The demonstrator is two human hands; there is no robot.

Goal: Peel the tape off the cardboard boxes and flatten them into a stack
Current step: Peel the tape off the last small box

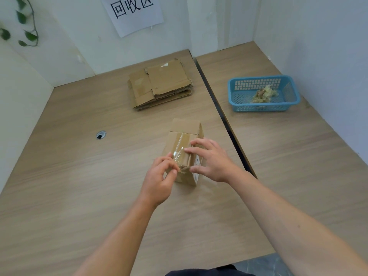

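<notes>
1. Head view, nearest edge: dark clothing (209,272) at the bottom of the frame. Two bare forearms (123,236) reach forward from there over the wood-grain counter (79,176).
2. Left hand (159,182): fingers curled, thumb and fingertips pinching a lifted strip of clear tape (179,150) at the near end of the box. Strip is raised off the cardboard and crinkled; its far part looks still stuck along the top seam.
3. Right hand (213,162): fingers straight and spread, lying on the top and right side of the box with the thumb low at the near right corner. It grips nothing and only rests against the cardboard.
4. Box (185,126): small, brown, still in its box shape. It stands on the counter at frame centre, just ahead of both hands, long axis running away from the camera. A white label shows on its right face, mostly hidden by the right hand.
5. Stack of flattened cardboard (161,84): lies flat further back on the same counter, near the wall and well apart from the box. Several layers, edges unevenly aligned.
6. Dark seam (219,108) divides this counter from a second one on the right.
7. Blue plastic basket (292,90) sits on the right-hand counter near the side wall. A wad of crumpled tape (263,94) lies in it.
8. Round cable hole (101,134) in the counter, left of the box.
9. Back wall: white paper sign (133,12) with large printed characters; green vine (25,22) hanging at upper left.
</notes>
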